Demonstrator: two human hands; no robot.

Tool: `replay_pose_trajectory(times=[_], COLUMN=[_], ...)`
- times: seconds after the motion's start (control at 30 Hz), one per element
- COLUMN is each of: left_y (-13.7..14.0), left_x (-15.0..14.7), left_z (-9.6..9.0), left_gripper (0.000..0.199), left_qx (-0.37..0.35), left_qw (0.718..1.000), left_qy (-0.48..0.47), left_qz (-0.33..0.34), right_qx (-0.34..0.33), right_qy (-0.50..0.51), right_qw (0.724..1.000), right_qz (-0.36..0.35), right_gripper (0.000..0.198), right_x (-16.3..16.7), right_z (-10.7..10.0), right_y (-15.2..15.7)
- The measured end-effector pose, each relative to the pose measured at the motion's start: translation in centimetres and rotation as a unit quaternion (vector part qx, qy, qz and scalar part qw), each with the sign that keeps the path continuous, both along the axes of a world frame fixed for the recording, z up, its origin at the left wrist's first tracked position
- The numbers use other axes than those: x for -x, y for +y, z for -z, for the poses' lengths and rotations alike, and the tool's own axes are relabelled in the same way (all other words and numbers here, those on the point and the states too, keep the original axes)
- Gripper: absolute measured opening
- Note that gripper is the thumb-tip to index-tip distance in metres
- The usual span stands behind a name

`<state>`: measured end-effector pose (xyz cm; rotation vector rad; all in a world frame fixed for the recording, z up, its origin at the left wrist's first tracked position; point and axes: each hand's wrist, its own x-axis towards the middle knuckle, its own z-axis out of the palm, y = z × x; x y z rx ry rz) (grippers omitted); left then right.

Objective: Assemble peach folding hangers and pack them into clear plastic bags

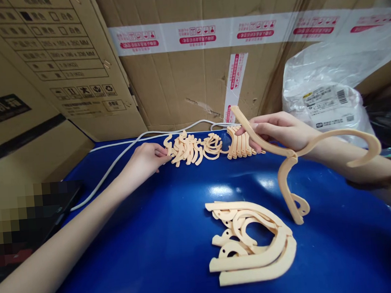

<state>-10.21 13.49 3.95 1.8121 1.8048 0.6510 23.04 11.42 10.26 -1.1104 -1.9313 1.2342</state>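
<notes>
My right hand (275, 129) grips one arm of a beige folding clothes hanger (287, 155), held up above the table with its curved hook pointing right. The other arm hangs down, a small loop on its end. At the far left of the back row, my left hand (149, 159) pinches a small curved hook piece (168, 142) beside a pile of similar hook pieces (189, 149). Behind the right fingers stands a row of beige hanger arms (238, 145), partly hidden. Several folded hangers (255, 266) lie stacked in front on the blue table.
The blue table (148, 240) backs onto a large cardboard box (177, 84). Another printed carton (49, 54) stands at the left. A white cable (112, 169) runs along the back and left. Plastic-wrapped packaging (327, 95) sits at the right. A dark object (58, 207) lies at the left edge.
</notes>
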Motion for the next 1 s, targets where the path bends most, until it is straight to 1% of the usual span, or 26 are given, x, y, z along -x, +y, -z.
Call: replay_pose_trajectory(times=[0.1, 0.17, 0.2, 0.23, 0.27, 0.3, 0.37, 0.43, 0.47, 0.5, 0.53, 0.57, 0.6, 0.63, 0.67, 0.73, 0.77, 0.8, 0.83, 0.87, 0.9, 0.93, 1.0], left_y=[0.2, -0.4, -0.9, -1.4, -2.0, -2.5, -3.3, -3.6, -3.6, -3.6, -3.4, -3.3, -3.1, -2.9, -2.8, -2.5, -2.4, -2.4, -2.4, -2.5, -2.6, -2.6, -2.7], left_x=[-0.5, -1.2, -1.9, -2.7, -3.6, -4.7, -7.0, -9.1, -9.8, -10.4, -10.8, -10.9, -10.9, -10.8, -10.6, -10.0, -9.8, -9.6, -9.4, -9.3, -9.3, -9.2, -9.1], left_z=[-0.3, -1.0, -1.4, -1.9, -2.2, -2.6, -2.9, -3.0, -3.0, -2.9, -2.9, -2.8, -2.8, -2.9, -2.9, -3.1, -3.2, -3.4, -3.6, -3.8, -3.9, -4.1, -4.3], left_gripper=[0.018, 0.02, 0.023, 0.027, 0.034, 0.039, 0.044, 0.046, 0.048, 0.048, 0.045, 0.038, 0.03, 0.021, 0.014, 0.011, 0.012, 0.014, 0.015, 0.015, 0.015, 0.015, 0.014], left_qx=[-0.005, -0.051, -0.093, -0.127, -0.132, -0.121, -0.062, 0.043, 0.096, 0.138, 0.167, 0.182, 0.19, 0.191, 0.192, 0.2, 0.206, 0.212, 0.218, 0.223, 0.226, 0.23, 0.245], left_qw=[1.0, 0.997, 0.993, 0.989, 0.988, 0.986, 0.974, 0.949, 0.93, 0.907, 0.882, 0.858, 0.838, 0.824, 0.818, 0.817, 0.818, 0.819, 0.82, 0.821, 0.822, 0.822, 0.817], left_qy=[0.024, 0.051, 0.064, 0.059, 0.025, -0.029, -0.124, -0.217, -0.269, -0.328, -0.386, -0.437, -0.476, -0.502, -0.513, -0.509, -0.503, -0.497, -0.492, -0.488, -0.485, -0.483, -0.485], left_qz=[0.011, 0.019, 0.028, 0.048, 0.075, 0.108, 0.181, 0.225, 0.232, 0.225, 0.214, 0.2, 0.188, 0.18, 0.178, 0.182, 0.187, 0.192, 0.195, 0.197, 0.197, 0.196, 0.192], right_qx=[0.009, 0.0, -0.008, -0.016, -0.025, -0.033, -0.036, -0.035, -0.038, -0.041, -0.047, -0.054, -0.065, -0.077, -0.096, -0.159, -0.196, -0.234, -0.273, -0.314, -0.353, -0.386, -0.422], right_qy=[0.042, 0.089, 0.112, 0.133, 0.153, 0.174, 0.227, 0.288, 0.313, 0.327, 0.327, 0.314, 0.289, 0.251, 0.205, 0.095, 0.035, -0.03, -0.099, -0.171, -0.244, -0.314, -0.427], right_qw=[0.998, 0.991, 0.985, 0.978, 0.969, 0.96, 0.936, 0.912, 0.905, 0.904, 0.91, 0.919, 0.93, 0.942, 0.952, 0.966, 0.966, 0.96, 0.947, 0.924, 0.893, 0.857, 0.789], right_qz=[0.056, 0.103, 0.131, 0.161, 0.191, 0.219, 0.267, 0.288, 0.285, 0.272, 0.252, 0.231, 0.217, 0.21, 0.204, 0.182, 0.166, 0.15, 0.138, 0.133, 0.133, 0.134, 0.128], right_gripper=[0.021, 0.017, 0.017, 0.017, 0.018, 0.019, 0.019, 0.017, 0.014, 0.01, 0.006, 0.006, 0.01, 0.013, 0.016, 0.022, 0.025, 0.027, 0.027, 0.027, 0.026, 0.027, 0.031], right_x=[0.7, 1.2, 1.5, 1.9, 2.2, 2.5, 3.2, 3.5, 3.6, 3.5, 3.3, 3.0, 2.7, 2.2, 1.8, 1.0, 0.7, 0.5, 0.4, 0.4, 0.4, 0.6, 1.0], right_z=[-0.1, -0.4, -0.6, -0.9, -1.1, -1.4, -1.6, -1.5, -1.2, -0.8, -0.4, 0.0, 0.4, 0.6, 0.8, 0.7, 0.4, 0.2, -0.1, -0.3, -0.4, -0.5, -0.4], right_y=[-0.4, -0.7, -0.9, -1.0, -1.0, -1.0, -0.8, -0.6, -0.5, -0.4, -0.3, -0.3, -0.2, -0.2, -0.2, -0.2, -0.2, -0.2, -0.2, -0.2, -0.3, -0.4, -0.6])
